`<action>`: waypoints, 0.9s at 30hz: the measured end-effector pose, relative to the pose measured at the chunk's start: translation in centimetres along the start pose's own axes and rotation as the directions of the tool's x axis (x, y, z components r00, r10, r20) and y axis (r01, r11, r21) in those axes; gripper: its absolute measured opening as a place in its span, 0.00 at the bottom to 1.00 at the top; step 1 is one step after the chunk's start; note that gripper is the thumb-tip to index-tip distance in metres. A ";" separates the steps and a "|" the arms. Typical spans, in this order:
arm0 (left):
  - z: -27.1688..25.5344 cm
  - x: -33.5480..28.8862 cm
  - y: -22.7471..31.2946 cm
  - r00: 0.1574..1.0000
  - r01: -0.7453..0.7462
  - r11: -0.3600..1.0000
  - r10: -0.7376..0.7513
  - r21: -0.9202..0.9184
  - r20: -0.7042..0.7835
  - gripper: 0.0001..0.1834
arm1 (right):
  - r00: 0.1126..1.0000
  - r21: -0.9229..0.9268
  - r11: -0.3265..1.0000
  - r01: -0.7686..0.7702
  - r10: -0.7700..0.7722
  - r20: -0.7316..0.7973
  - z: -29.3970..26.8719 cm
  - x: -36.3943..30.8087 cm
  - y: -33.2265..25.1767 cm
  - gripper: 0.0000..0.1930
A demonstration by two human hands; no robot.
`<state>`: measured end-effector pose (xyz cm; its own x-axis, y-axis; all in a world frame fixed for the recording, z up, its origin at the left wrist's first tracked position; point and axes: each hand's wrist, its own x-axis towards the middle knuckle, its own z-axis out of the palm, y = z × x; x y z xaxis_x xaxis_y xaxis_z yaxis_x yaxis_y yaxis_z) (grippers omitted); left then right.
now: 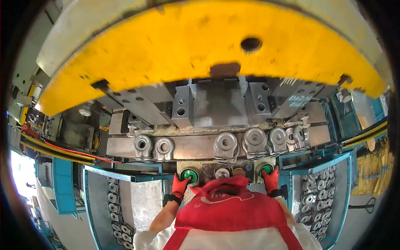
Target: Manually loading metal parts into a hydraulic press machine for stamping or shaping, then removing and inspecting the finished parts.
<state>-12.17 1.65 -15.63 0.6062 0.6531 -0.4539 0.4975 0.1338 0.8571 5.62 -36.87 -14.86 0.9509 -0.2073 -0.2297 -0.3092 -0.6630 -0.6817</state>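
Both gloved hands press green buttons [190, 174], gripping nothing; blue bins [344, 196] both sides hold metal castings [315, 196].

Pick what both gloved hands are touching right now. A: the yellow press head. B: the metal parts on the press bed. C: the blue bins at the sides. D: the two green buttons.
D: the left hand rests on one green button and the right hand on the other green button, each in a red glove, below the row of metal parts.
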 end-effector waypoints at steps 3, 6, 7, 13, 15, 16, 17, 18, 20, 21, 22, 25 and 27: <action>0.1 0.3 -0.5 1.000 -0.016 1.000 0.016 -0.001 -0.014 0.45 | 1.000 0.012 1.000 -0.007 0.007 0.005 0.0 0.1 -0.1 0.49; -0.1 1.1 -2.4 0.999 -0.025 0.999 0.026 0.024 -0.021 0.47 | 1.000 0.008 1.000 -0.012 0.012 -0.009 0.2 0.1 -0.1 0.48; -0.2 1.4 -2.9 0.999 -0.038 0.999 0.040 0.038 -0.033 0.48 | 1.000 -0.010 1.000 -0.015 0.015 -0.022 0.2 0.1 -0.1 0.48; -1.3 0.1 1.5 0.998 -0.034 0.864 0.006 0.502 0.057 0.51 | 1.000 0.021 1.000 0.013 -0.014 0.019 0.1 0.3 0.7 0.49; -1.7 -1.2 6.9 0.996 0.030 0.678 -0.082 0.735 0.035 0.47 | 1.000 0.003 1.000 0.008 -0.008 0.025 0.0 0.5 0.9 0.49; -1.9 -1.9 10.1 0.977 -0.091 0.523 -0.118 0.847 0.178 0.43 | 0.999 -0.006 1.000 0.016 -0.016 0.028 -0.1 0.7 0.9 0.50; -1.8 -2.5 13.4 0.934 -0.228 0.355 -0.182 0.907 0.307 0.41 | 1.000 -0.006 1.000 0.019 -0.019 0.024 -0.1 0.7 0.8 0.50; -1.4 -3.0 16.7 0.917 -0.312 0.437 -0.095 0.844 0.388 0.35 | 0.999 0.001 1.000 0.016 -0.016 0.038 -0.2 0.7 0.6 0.50; 0.6 -3.7 22.7 0.878 -0.473 0.588 0.260 0.656 0.401 0.32 | 0.998 0.004 1.000 0.019 -0.020 0.057 -0.6 0.7 0.0 0.50; 1.7 -3.4 25.7 0.811 -0.581 0.616 0.385 0.531 0.441 0.29 | 0.998 -0.029 1.000 0.010 -0.009 0.062 -0.8 0.6 -0.4 0.50; 3.5 -2.6 28.6 0.715 -0.693 0.645 0.562 0.321 0.415 0.27 | 0.998 -0.061 0.998 0.000 0.004 0.065 -1.1 0.4 -0.8 0.50; 8.2 1.3 36.3 0.460 -0.884 0.415 0.851 0.214 0.252 0.35 | 0.986 0.100 0.994 -0.044 0.027 0.167 -2.0 -0.1 -1.7 0.50; 11.7 5.1 41.1 0.479 -0.839 0.387 0.859 0.382 0.180 0.42 | 0.989 0.059 0.996 -0.060 0.051 0.136 -1.9 -0.3 -1.9 0.50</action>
<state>18.66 1.77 14.43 0.8296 0.2933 0.4752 -0.0788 -0.7810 0.6196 5.92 -36.97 -12.16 0.9234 -0.1410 -0.3569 -0.3656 -0.6058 -0.7066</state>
